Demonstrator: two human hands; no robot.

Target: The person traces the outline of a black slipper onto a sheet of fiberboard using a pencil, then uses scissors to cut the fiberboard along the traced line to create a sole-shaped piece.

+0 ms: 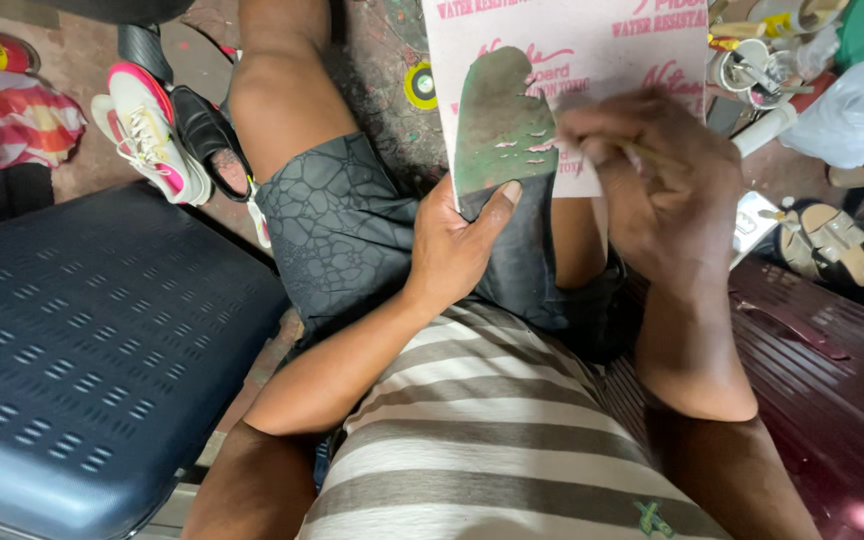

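A pale pink board (592,40) with red print rests on my lap, tilted toward me. On it lies a green sole-shaped piece (497,125). My left hand (452,245) grips the board's lower edge, thumb pressed on the green piece. My right hand (652,165) is closed around a thin stick-like tool (652,155), its tip at the right edge of the green piece. The tool's far end is hidden by my fingers.
A blue hard suitcase (82,350) lies at my left, a maroon one (832,400) at my right. Pink-and-white sneakers (147,130) and a black shoe (210,135) sit on the floor. Sandals (832,240), a white bag (852,105) and small containers (752,65) crowd the right.
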